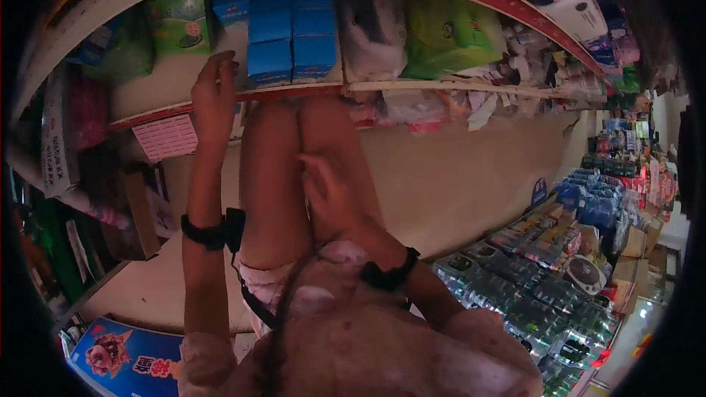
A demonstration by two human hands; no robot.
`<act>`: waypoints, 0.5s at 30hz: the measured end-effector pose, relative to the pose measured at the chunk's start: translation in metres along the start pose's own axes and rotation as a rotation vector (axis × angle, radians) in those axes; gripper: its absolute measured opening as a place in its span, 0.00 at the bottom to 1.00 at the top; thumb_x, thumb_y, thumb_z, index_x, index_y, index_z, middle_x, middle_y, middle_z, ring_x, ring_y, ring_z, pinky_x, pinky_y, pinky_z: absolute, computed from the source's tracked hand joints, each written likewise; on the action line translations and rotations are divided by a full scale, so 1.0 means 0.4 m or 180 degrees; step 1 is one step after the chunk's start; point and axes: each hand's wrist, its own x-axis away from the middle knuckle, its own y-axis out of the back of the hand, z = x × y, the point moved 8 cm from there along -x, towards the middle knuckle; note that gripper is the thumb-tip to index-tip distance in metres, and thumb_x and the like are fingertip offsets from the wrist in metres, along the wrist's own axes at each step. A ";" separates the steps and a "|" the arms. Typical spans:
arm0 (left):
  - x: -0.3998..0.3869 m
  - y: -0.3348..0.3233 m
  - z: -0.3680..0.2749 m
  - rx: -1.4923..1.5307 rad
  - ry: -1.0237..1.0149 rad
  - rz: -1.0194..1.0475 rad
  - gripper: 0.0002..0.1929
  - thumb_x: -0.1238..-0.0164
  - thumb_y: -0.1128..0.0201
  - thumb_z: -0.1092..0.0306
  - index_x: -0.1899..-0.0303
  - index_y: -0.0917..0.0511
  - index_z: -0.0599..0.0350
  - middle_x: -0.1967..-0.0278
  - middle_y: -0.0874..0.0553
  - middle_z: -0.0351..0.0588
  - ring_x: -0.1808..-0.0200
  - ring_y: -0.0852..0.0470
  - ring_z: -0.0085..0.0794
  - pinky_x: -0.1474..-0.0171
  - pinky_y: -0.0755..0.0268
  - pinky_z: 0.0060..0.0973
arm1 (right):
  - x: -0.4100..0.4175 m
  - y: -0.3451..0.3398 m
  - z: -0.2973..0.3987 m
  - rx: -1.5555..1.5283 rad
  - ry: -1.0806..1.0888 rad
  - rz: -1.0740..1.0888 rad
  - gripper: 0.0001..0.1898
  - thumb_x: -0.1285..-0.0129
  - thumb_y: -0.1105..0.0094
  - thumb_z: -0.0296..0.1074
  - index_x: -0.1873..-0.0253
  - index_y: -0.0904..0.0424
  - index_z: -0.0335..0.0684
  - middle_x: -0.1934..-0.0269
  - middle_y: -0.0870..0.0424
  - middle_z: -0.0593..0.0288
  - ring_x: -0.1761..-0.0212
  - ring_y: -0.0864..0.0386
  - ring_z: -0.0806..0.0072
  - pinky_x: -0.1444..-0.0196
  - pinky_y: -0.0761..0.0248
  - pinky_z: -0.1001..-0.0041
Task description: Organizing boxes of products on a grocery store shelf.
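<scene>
My left hand [214, 91] is raised before the shelf [160, 84], its fingers loosely bent and nothing visible in them. Behind its fingertips stands a green box [182, 25] with printing. Blue cartons [292, 27] are stacked to the right of that hand. Low over my thighs [276, 176] hovers or rests my right hand [333, 190]; contact is hard to tell. Its index finger and thumb are apart, and I see no object in it. Each wrist wears a black band.
A pink printed sheet [165, 137] hangs below the shelf's red edge. Farther right lie a clear plastic bag [375, 33] and a green package [452, 33]. Shrink-wrapped bottles [529, 298] cover the floor at right. A blue ice-cream-printed panel [127, 358] is at lower left.
</scene>
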 end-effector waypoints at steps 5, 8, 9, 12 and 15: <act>0.149 -0.036 -0.041 -0.0605 -0.0983 0.0224 0.18 0.29 0.47 0.67 0.43 0.28 0.66 0.48 0.22 0.62 0.45 0.23 0.54 0.41 0.32 0.39 | 0.008 0.055 0.002 0.0518 0.0547 -0.0442 0.14 0.40 0.41 0.22 0.49 0.25 0.37 0.54 0.21 0.49 0.50 0.22 0.52 0.46 0.29 0.63; 0.243 -0.084 -0.033 -0.1001 -0.0946 0.0370 0.21 0.33 0.44 0.68 0.41 0.31 0.67 0.45 0.25 0.63 0.43 0.26 0.56 0.38 0.35 0.43 | 0.016 0.075 0.021 0.0850 0.0445 -0.0572 0.10 0.41 0.41 0.22 0.55 0.25 0.37 0.55 0.21 0.49 0.51 0.22 0.52 0.48 0.28 0.64; 0.263 -0.105 -0.034 -0.1086 -0.0863 0.0497 0.22 0.35 0.43 0.68 0.41 0.32 0.67 0.46 0.25 0.63 0.43 0.27 0.56 0.38 0.36 0.44 | 0.020 0.081 0.028 0.0846 0.0474 -0.0568 0.10 0.41 0.41 0.22 0.55 0.25 0.37 0.55 0.21 0.49 0.51 0.22 0.52 0.48 0.28 0.64; 0.304 -0.100 -0.084 -0.1673 -0.1145 0.0406 0.23 0.37 0.41 0.66 0.43 0.31 0.66 0.47 0.25 0.63 0.45 0.26 0.54 0.39 0.36 0.46 | 0.027 0.084 0.041 0.0826 0.0513 -0.0529 0.09 0.42 0.40 0.21 0.57 0.25 0.37 0.56 0.20 0.50 0.52 0.21 0.52 0.50 0.27 0.63; 0.304 -0.102 -0.076 -0.1858 -0.1394 0.0379 0.19 0.38 0.41 0.65 0.48 0.27 0.64 0.50 0.24 0.63 0.47 0.26 0.52 0.41 0.34 0.44 | 0.036 0.054 0.001 0.0694 0.0304 -0.0354 0.07 0.40 0.40 0.24 0.57 0.26 0.38 0.58 0.21 0.50 0.52 0.21 0.56 0.50 0.28 0.65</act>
